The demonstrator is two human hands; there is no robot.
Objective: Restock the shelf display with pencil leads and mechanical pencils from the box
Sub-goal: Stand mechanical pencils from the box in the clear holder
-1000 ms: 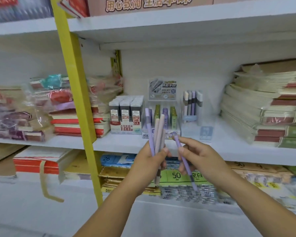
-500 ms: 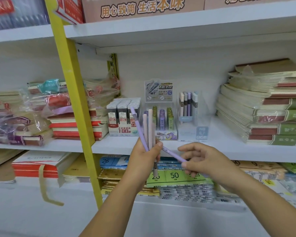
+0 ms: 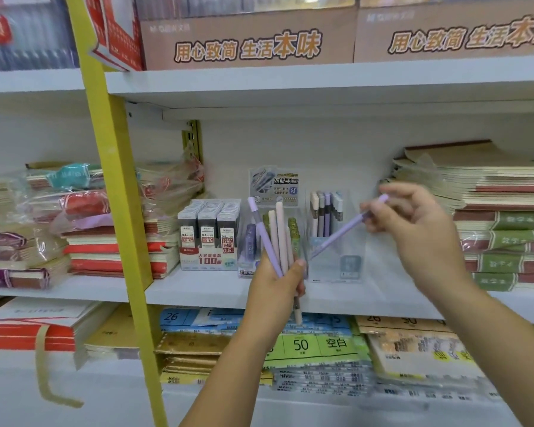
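Right hand (image 3: 413, 229) pinches one lilac pencil (image 3: 341, 234), slanting in from two o'clock at the clear holder (image 3: 352, 266), left hand (image 3: 275, 291) clutching the spare bundle (image 3: 279, 235) at its nine o'clock, and that angle could clip the rim and topple it.

Two bare forearms (image 3: 228, 380), slim wrists, left grip (image 3: 275, 285), right grip (image 3: 413, 229), bare fingers (image 3: 379, 211), short plain nails.

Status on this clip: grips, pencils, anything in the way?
Left grip holds pencil bunch upright. Right grip pinches single purple pencil, angled down toward clear holder. Nothing seen blocking holder.
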